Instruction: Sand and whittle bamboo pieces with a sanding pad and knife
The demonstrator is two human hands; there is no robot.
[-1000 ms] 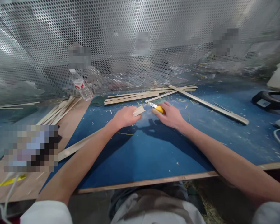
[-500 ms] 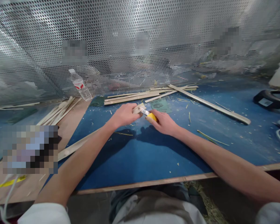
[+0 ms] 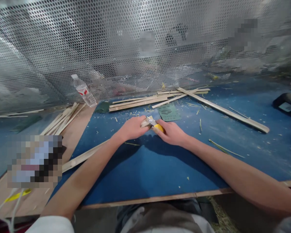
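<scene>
Left hand (image 3: 133, 127) pinches a wood sliver (image 3: 145, 122) over the blue board (image 3: 160, 174), right hand (image 3: 171, 132) clenched on a utility knife (image 3: 158, 128), blade touching the sliver; a slip along the grain could nick the left hand.

left sleeve (image 3: 50, 225): white | right sleeve (image 3: 288, 225): pale grey | trousers (image 3: 122, 221): dark | left hand (image 3: 133, 127): bare | right hand (image 3: 172, 132): bare

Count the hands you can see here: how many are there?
2. The left hand grips a small piece of wood, and the right hand holds a yellow-handled knife against it, both just above a blue tabletop. No other hands show.
</scene>
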